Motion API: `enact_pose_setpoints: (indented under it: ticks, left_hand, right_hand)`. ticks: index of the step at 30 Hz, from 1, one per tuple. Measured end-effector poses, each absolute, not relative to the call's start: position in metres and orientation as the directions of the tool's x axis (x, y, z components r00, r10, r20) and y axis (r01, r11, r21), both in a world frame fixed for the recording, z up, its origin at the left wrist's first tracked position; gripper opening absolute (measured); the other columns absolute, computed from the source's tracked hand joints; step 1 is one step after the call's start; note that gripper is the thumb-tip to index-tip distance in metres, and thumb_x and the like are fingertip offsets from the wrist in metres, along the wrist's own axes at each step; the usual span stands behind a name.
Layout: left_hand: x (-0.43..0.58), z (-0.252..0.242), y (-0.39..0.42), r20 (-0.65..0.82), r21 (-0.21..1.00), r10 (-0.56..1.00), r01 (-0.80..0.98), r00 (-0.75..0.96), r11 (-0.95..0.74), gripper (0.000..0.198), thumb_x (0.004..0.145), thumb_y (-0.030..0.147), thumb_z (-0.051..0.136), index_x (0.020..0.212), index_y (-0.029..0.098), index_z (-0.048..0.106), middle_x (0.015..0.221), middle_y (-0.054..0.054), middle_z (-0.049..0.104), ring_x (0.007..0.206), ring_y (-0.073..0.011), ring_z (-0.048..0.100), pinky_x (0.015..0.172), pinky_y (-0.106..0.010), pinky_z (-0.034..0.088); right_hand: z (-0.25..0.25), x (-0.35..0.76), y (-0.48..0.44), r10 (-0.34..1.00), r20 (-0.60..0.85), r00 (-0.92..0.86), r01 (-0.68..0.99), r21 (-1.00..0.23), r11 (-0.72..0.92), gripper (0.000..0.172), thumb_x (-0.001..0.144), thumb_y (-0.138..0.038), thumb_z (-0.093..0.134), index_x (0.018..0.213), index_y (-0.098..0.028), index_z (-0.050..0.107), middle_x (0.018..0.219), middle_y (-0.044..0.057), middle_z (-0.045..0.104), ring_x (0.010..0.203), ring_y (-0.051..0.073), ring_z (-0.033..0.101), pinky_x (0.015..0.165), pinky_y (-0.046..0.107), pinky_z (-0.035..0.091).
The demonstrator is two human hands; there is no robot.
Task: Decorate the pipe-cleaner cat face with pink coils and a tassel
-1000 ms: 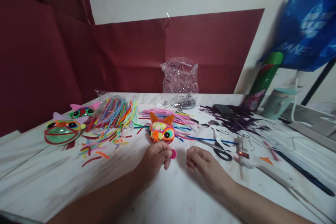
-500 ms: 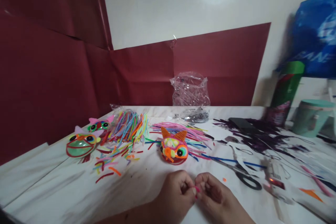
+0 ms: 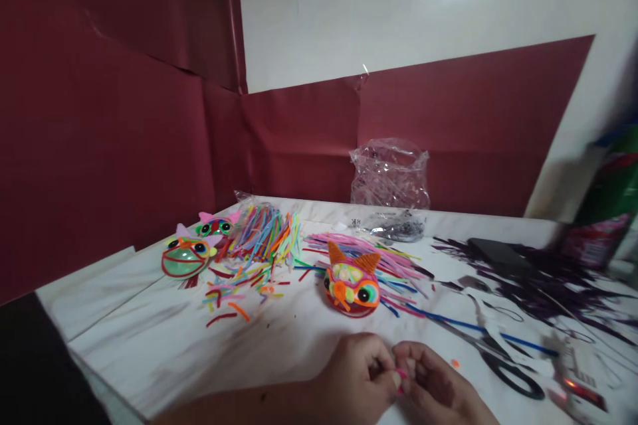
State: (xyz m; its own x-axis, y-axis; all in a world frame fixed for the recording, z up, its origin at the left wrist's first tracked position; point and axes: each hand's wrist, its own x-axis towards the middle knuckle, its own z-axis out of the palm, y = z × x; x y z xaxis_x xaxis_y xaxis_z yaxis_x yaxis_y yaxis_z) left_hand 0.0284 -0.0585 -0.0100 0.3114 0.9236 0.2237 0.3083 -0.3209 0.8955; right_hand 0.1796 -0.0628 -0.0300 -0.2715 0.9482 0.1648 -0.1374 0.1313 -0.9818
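Observation:
My left hand (image 3: pixel 361 375) and my right hand (image 3: pixel 436 382) meet low in the view, fingertips pinched together. Between them is a small bright pink pipe cleaner piece (image 3: pixel 401 382), mostly covered by the fingers. Just beyond the hands sits a round craft animal head (image 3: pixel 352 285) with orange ears, a large eye and a red-rimmed mouth. Two similar heads stand at the left: one with a green mouth (image 3: pixel 185 260), and behind it one with pink ears (image 3: pixel 219 224).
Colourful pipe cleaners (image 3: pixel 264 232) lie bundled behind, with cut bits (image 3: pixel 234 311) scattered in front. At the right are black-handled scissors (image 3: pixel 513 375), a glue gun (image 3: pixel 581 378) with a red light, a dark phone (image 3: pixel 498 255) and purple strips. A clear plastic bag (image 3: pixel 389 176) stands at the back.
The camera view has turned left, so everything sits further right in the picture. Both hands stay pinched on the pink piece, with little visible movement of the fingers.

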Motion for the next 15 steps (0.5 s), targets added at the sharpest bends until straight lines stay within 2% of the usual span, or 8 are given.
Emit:
enact_pose_setpoints:
  ticks: [8,15]
  left_hand:
    - [0.027,-0.001,-0.062,0.279,0.778,0.897,0.466,0.344,-0.421,0.011,0.068,0.01,0.05,0.058,0.016,0.049,0.059,0.003,0.047,0.055,-0.0092,0.042,0.053,-0.021,0.03]
    - [0.022,0.005,-0.059,0.362,0.708,0.849,0.479,0.385,-0.519,0.015,0.072,0.01,0.047,0.059,0.017,0.044,0.062,0.001,0.049,0.06,-0.0112,0.044,0.058,-0.023,0.031]
  right_hand:
    - [-0.033,0.173,-0.064,0.952,0.249,-0.175,-0.028,-0.968,0.248,0.029,0.073,-0.047,0.062,0.074,-0.02,0.053,0.068,0.0,0.051,0.065,0.016,0.048,0.061,0.027,0.042]
    - [-0.018,0.173,-0.073,0.943,0.281,-0.179,0.066,-0.953,0.296,0.014,0.08,-0.033,0.055,0.082,-0.019,0.053,0.075,0.002,0.055,0.071,0.016,0.051,0.066,0.028,0.042]
